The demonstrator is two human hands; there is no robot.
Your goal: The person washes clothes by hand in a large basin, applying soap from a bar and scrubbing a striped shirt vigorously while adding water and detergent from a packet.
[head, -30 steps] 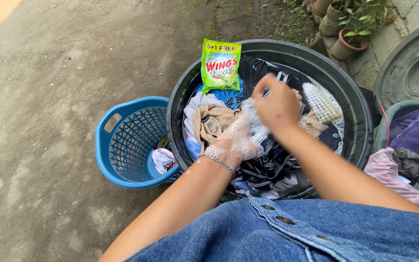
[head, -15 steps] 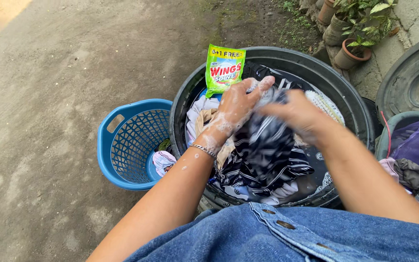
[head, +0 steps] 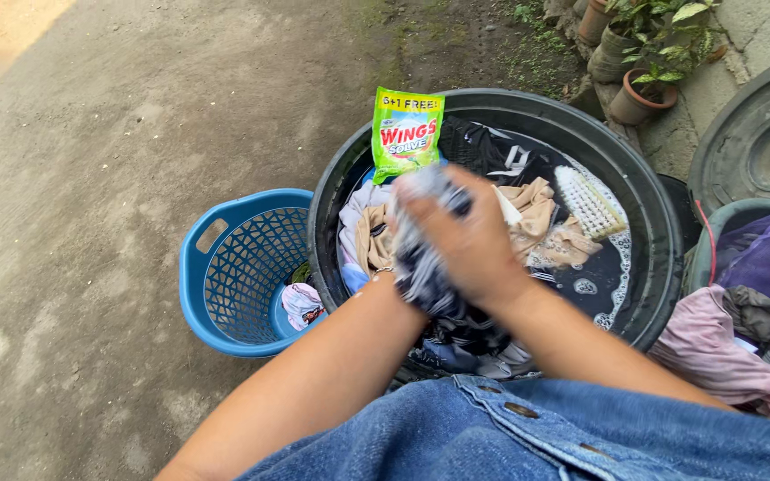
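My right hand (head: pixel 470 245) sits at centre frame, knuckles up, fingers curled shut over a bunched, wet, dark striped garment (head: pixel 421 267). My left hand is almost wholly hidden beneath the right hand and the cloth; only the wrist with its thin bracelet (head: pixel 383 270) shows at the left edge of the bundle. I judge it to be closed on the same garment from below, but the fingers cannot be seen.

Head view, findings:

- The garment is gathered into a lump whose long axis runs from upper centre, at my right fingertips, down toward lower centre, where its tail hangs into the tub. It lies directly under the right palm and just to that palm's left in the frame; both hands meet on it, the right uppermost.
- The bundle is held above the black round wash tub (head: pixel 643 205), over its left half. Beige clothing (head: pixel 532 218) lies in the water just right of my hands.
- A scrub brush (head: pixel 588 200) rests in the tub at right of centre, apart from both hands, nearer the right.
- A green detergent sachet (head: pixel 407 132) leans on the tub rim, top centre.
- A blue laundry basket (head: pixel 225 267) stands touching the tub at its left.
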